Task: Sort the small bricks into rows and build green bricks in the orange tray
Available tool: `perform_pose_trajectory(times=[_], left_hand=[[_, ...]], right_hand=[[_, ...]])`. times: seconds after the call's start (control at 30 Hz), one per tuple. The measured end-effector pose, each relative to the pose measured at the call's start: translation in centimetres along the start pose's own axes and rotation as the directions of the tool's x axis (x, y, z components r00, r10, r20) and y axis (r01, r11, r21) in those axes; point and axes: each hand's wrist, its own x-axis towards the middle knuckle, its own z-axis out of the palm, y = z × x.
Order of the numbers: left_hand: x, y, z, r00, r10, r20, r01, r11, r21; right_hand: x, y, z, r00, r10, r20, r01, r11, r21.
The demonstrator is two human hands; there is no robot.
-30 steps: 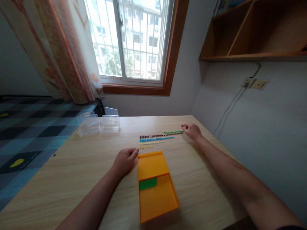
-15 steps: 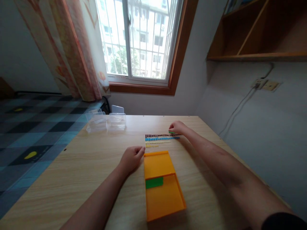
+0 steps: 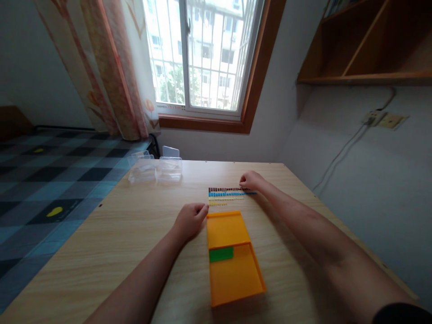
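Note:
Rows of small dark brown pieces (image 3: 222, 189), blue pieces (image 3: 222, 194), and pale and yellow pieces (image 3: 218, 204) lie on the table. My right hand (image 3: 251, 180) is closed over the right part of the brown row, fingertips down. What it pinches, if anything, is hidden. Beside the left end of the yellow row, my left hand (image 3: 192, 219) rests closed on the table, its fingertips near the far left corner of an orange tray (image 3: 232, 281). Nothing shows between its fingers. Inside the tray lies a flat green block (image 3: 221, 254) by the divider.
Clear plastic boxes (image 3: 169, 170) with raised lids stand at the table's far left. A bed with a checked cover (image 3: 74, 171) adjoins the left side. The wall and a socket (image 3: 384, 119) are on the right, below a wooden shelf (image 3: 357, 78).
The view has shifted slightly, so everything sits a little further right. Green showed under my right fingertips before and is now out of sight. My left hand stays by the tray corner.

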Motion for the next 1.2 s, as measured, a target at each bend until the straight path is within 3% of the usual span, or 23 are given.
perform_pose_trajectory(times=[0.13, 0.23, 0.33, 0.47, 0.67, 0.73, 0.93, 1.2], left_hand=[[0.0, 0.1, 0.0, 1.0, 0.0, -0.011, 0.0, 1.0, 0.006], [-0.1, 0.2, 0.0, 1.0, 0.004, -0.014, -0.004, 1.0, 0.006], [-0.1, 0.3, 0.1, 1.0, 0.005, -0.008, -0.005, 1.0, 0.004], [-0.1, 0.4, 0.2, 1.0, 0.008, 0.002, -0.008, 1.0, 0.014], [-0.2, 0.4, 0.3, 1.0, 0.019, -0.013, -0.018, 0.999, 0.031], [-0.2, 0.4, 0.3, 1.0, 0.017, -0.015, -0.016, 0.999, 0.03], [-0.2, 0.7, 0.3, 1.0, 0.012, -0.012, -0.011, 1.0, 0.025], [-0.3, 0.9, 0.3, 1.0, 0.016, 0.001, -0.016, 0.999, 0.045]], right_hand=[[-3.4, -1.3, -2.1, 0.989, -0.092, -0.114, 0.097, 0.994, 0.043], [-8.8, -2.2, -3.3, 0.962, -0.209, -0.175, 0.229, 0.968, 0.105], [-15.2, -3.1, -3.1, 0.855, -0.461, -0.236, 0.516, 0.798, 0.312], [-20.8, -4.3, -1.0, 0.759, -0.632, -0.156, 0.635, 0.664, 0.395], [-21.9, -5.8, 1.9, 0.676, -0.737, -0.011, 0.718, 0.655, 0.235], [-21.8, -6.0, 2.3, 0.657, -0.754, -0.012, 0.739, 0.64, 0.21], [-21.8, -4.8, 2.5, 0.659, -0.744, -0.109, 0.745, 0.626, 0.228], [-21.8, -4.6, 2.2, 0.587, -0.807, -0.065, 0.797, 0.561, 0.224]])
